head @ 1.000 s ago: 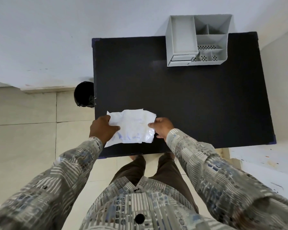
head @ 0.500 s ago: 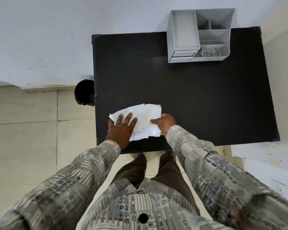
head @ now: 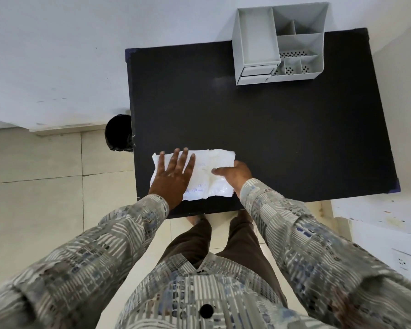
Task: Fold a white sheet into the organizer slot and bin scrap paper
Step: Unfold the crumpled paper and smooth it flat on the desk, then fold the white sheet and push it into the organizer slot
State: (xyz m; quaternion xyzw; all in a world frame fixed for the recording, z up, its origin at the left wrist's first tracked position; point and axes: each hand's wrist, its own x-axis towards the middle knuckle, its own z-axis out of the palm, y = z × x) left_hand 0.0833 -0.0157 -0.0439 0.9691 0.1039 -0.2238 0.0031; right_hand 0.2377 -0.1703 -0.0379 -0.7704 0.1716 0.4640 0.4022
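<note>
A crumpled white sheet (head: 211, 169) with faint blue print lies flat near the front left of the black table (head: 271, 129). My left hand (head: 172, 178) rests palm-down on the sheet's left half, fingers spread. My right hand (head: 235, 174) presses on the sheet's right edge, with a finger pointing left across the paper. A grey desk organizer (head: 254, 43) with several compartments stands at the back of the table, against the wall. A black bin (head: 119, 132) sits on the floor beside the table's left edge.
A white wall runs behind the table and to the right. Beige floor tiles (head: 45, 174) lie to the left. My legs stand at the table's front edge. A wall socket (head: 402, 260) shows low on the right.
The sheet has gone from being held at both sides to lying flat on the table. My left hand moved onto it, spread, and slid further away from me. The camera tilted.
</note>
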